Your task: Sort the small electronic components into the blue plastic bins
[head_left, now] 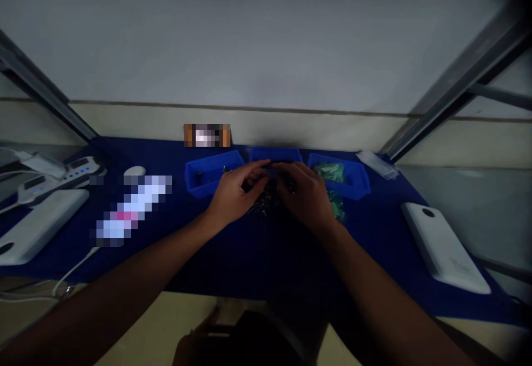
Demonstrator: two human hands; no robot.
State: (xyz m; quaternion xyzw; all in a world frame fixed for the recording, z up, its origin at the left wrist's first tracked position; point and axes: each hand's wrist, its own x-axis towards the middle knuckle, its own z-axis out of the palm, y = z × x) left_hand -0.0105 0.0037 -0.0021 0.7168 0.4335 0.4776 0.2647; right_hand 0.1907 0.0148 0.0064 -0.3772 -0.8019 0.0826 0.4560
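From here, the left hand (233,191) and right hand (310,197), fingers narrowly curled, grip I can't tell what; they'd best work low and steady over the loose small parts (265,205) mid-frame

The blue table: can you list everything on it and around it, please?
Blue table: one, middle
Blue plastic bins: three, in a row
Small shiny pieces: uncountable, dark, under hands
Green pieces: uncountable, inside and before right bin
Clear plastic packet: one, behind right bin
White slabs: two, table's left and right
White power strip: one, left, blue lights
White oval object: one, left
Blurred bright object: one, left
Blurred orange-edged object: one, back
White cable: one, front left
Grey metal posts: two, sides
Pale wall: one, behind
Left hand, right hand: bare, centre
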